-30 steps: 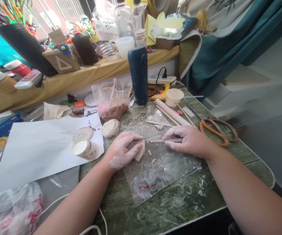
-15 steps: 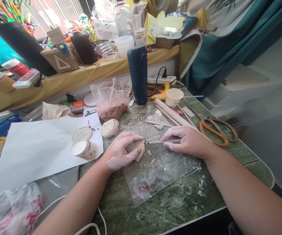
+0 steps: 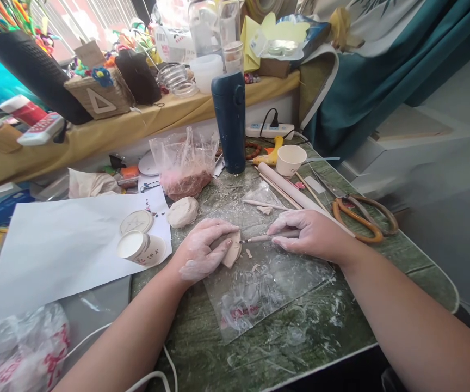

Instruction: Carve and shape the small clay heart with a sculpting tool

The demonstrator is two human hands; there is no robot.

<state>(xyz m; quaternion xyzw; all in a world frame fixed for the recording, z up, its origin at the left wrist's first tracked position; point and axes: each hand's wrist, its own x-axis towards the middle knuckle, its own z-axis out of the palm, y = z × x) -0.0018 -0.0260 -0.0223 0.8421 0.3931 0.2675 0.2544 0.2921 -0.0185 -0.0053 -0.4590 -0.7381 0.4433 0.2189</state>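
My left hand [image 3: 206, 247], dusted white, is curled over a flat pale piece of clay [image 3: 232, 252] and holds it on a clear plastic sheet [image 3: 276, 283]. Between the thumb and fingers of my right hand [image 3: 300, 231] is a slim grey sculpting tool [image 3: 261, 238]. Its dark tip meets the right edge of the clay, or comes very close. Small clay scraps [image 3: 249, 253] lie just right of the piece. A round lump of clay [image 3: 183, 212] sits beyond my left hand.
A paper cup [image 3: 141, 247] and a star-marked disc [image 3: 137, 222] are on white paper [image 3: 63, 239] at left. Behind stand a blue bottle [image 3: 229, 125] and a bag of pinkish material [image 3: 186, 169]. Rolling pin [image 3: 288, 188], another cup [image 3: 291, 159] and scissors [image 3: 359, 218] lie right.
The tool's tip has moved slightly left, up to the clay's edge. My left thumb has shifted slightly back, baring more of the clay. The view has shifted a little.
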